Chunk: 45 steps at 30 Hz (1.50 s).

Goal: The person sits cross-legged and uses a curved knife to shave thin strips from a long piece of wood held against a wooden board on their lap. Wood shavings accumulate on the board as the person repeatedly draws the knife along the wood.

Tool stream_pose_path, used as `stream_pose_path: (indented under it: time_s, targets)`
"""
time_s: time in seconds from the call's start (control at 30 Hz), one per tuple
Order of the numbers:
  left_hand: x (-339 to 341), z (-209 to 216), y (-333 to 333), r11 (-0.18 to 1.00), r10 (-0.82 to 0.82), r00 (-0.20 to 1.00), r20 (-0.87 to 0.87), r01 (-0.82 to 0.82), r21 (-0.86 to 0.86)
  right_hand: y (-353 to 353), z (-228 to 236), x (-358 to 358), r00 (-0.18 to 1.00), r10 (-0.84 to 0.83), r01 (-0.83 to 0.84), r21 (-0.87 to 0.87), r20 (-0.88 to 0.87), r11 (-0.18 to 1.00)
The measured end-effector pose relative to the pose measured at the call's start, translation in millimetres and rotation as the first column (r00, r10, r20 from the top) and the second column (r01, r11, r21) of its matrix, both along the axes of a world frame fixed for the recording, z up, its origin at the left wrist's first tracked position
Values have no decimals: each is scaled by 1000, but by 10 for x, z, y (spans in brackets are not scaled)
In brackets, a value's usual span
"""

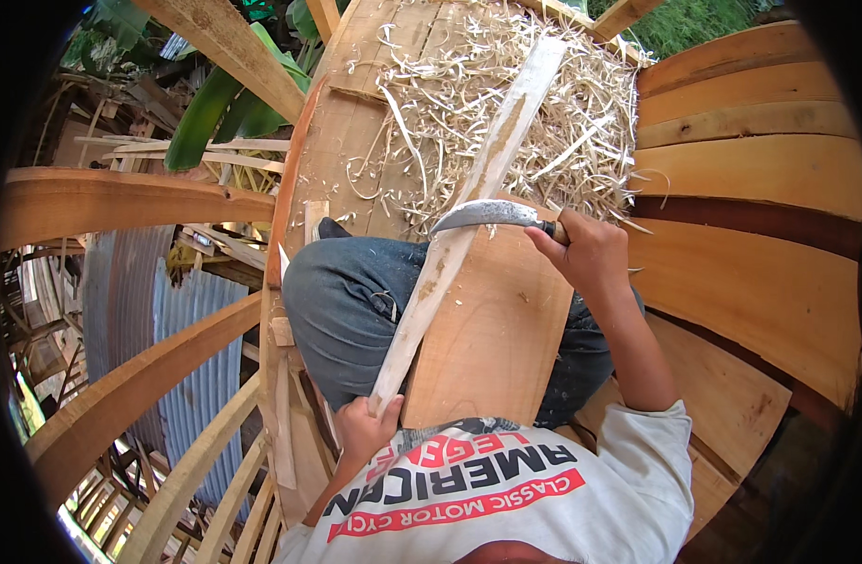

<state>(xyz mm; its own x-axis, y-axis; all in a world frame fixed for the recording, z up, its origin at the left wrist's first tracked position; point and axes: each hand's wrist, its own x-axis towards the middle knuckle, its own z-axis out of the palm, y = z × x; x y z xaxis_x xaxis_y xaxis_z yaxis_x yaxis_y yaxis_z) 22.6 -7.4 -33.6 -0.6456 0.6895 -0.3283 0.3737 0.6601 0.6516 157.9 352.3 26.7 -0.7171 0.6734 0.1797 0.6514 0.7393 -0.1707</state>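
A long pale wooden strip (435, 273) slants across my lap, from my body up to the far shavings. My left hand (365, 425) is closed round its near end, close to my shirt. In my right hand (589, 252) is the dark handle of a curved knife (487, 214), my fingers wrapped round it. The blade points left and lies across the strip near its middle; whether it bites into the wood I cannot tell. Brown patches mark the strip's whitish face. Under it, a smooth wooden board (492, 329) rests between my legs.
Curly wood shavings (581, 141) heap on the plank floor (356, 141) ahead. Wide wooden planks (751, 179) rise along the right. Curved wooden ribs (140, 197) stand on the left, with corrugated metal sheets (201, 367) and scrap wood beyond. A green leaf (203, 115) hangs at upper left.
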Motion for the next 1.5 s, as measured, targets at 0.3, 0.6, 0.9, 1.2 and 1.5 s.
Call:
stream_pose_path:
  time_s: [0.3, 0.6, 0.9, 1.2, 1.5]
  targets:
    - [21, -8, 14, 999, 13, 1000, 16, -13, 32, 271, -202, -37, 1000, 17, -21, 167, 26, 986]
    - [9, -20, -8, 1000, 1, 1000, 5, -1, 15, 920, -106, -2, 896, -439, 436, 60, 60, 898]
    - [-5, -38, -63, 997, -50, 999, -3, 50, 61, 1271, -118, 687, 784, -588, 545, -232, -200, 806]
    - [-41, -19, -34, 997, -79, 997, 22, 79, 14, -457, -134, 55, 999, -13, 1, -260, -44, 966]
    - [-15, -41, -15, 998, -49, 999, 9, 48, 42, -44, -337, -60, 999, -30, 28, -54, -34, 998]
